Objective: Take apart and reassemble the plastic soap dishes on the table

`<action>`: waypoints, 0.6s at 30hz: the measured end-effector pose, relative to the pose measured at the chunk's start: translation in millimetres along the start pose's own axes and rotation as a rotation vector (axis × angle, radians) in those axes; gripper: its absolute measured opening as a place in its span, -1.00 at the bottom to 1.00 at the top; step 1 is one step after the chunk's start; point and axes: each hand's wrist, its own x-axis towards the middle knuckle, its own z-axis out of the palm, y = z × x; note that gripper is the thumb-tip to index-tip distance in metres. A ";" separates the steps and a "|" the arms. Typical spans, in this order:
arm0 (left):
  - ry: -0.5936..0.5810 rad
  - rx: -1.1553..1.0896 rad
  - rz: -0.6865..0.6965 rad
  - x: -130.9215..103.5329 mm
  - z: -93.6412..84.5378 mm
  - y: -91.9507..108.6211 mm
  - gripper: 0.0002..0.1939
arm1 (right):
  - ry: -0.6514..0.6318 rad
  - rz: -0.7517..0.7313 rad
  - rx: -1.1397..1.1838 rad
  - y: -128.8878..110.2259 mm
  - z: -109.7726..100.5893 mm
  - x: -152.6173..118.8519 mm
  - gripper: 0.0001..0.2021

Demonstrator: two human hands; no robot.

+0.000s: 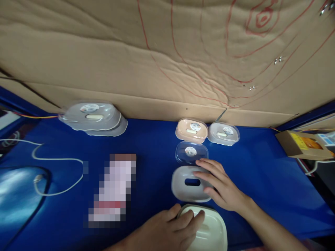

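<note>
My left hand point(180, 226) lies over the upper left part of a cream-coloured tray point(213, 230) at the bottom edge, its fingers bent and resting on it. Spread over the right side of a grey oval piece with a slot in it point(180, 184) is my right hand point(220, 184), fingers apart. Its upper fingertips reach the lower edge of a clear lid with a round label point(181, 153), just behind the grey piece. Behind that lid stand a peach box point(183, 130) and a grey box point(215, 137), side by side under clear lids.
Stacked grey boxes point(102, 122) stand at the back left by the brown-covered wall point(104, 62). A pixelated patch point(115, 188) covers something left of centre. A white cable point(65, 159) curls at the left. An open cardboard box point(290, 146) sits at the right.
</note>
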 end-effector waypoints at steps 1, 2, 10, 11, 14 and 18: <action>-0.013 -0.006 -0.001 -0.2 -0.9 -0.8 -0.68 | 0.053 0.010 0.006 0.2 -0.3 0.0 -0.65; -0.024 -0.012 -0.004 -0.3 -1.8 -1.3 -0.66 | 0.095 0.014 0.021 -0.6 -0.5 0.3 -0.67; 0.179 -0.069 -0.124 -1.4 -9.6 2.6 -0.77 | 0.149 -0.089 0.106 -28.5 -2.1 -0.3 -0.76; 0.236 -0.100 -0.174 -0.9 -11.5 0.6 -0.79 | 0.149 -0.118 0.098 -32.7 -2.7 -2.0 -0.64; 0.347 -0.182 -0.332 1.8 -18.3 -11.3 -0.77 | 0.118 -0.188 0.021 -43.4 -5.0 -5.6 -0.53; 0.338 -0.318 -0.344 4.5 -21.2 -21.8 -0.84 | 0.026 -0.239 -0.115 -47.2 -5.5 -1.6 -0.78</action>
